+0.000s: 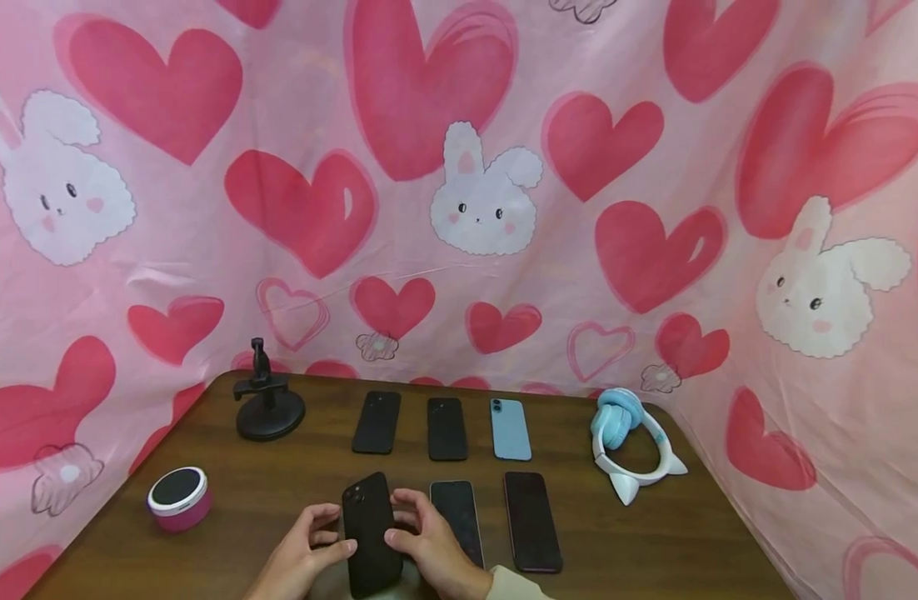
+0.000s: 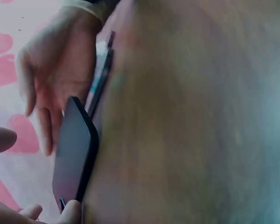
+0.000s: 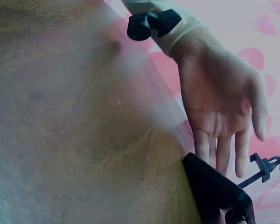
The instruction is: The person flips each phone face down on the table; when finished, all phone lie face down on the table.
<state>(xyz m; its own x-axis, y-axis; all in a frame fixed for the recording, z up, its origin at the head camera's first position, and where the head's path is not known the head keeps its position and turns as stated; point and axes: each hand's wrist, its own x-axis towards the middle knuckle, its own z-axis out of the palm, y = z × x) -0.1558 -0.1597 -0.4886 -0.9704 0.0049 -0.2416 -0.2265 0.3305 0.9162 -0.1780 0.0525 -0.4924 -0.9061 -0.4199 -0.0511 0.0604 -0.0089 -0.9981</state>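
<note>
**Two hands on a black phone at the near table edge**

We saw a pink backdrop with red hearts and white bunnies behind a dark wooden table. Both hands worked one black phone, back up, near the front edge. The left hand pinched its left side with thumb and fingers; the right hand curled round its right side.

Just right of it lay two phones screen up and. Behind them sat a row of three back-up phones, two black and one light blue.

A black phone stand stood far left, a pink round speaker near left, and blue-white cat-ear headphones right.

We could read no brand, label or writing anywhere; the wrist views were blurred.
</note>
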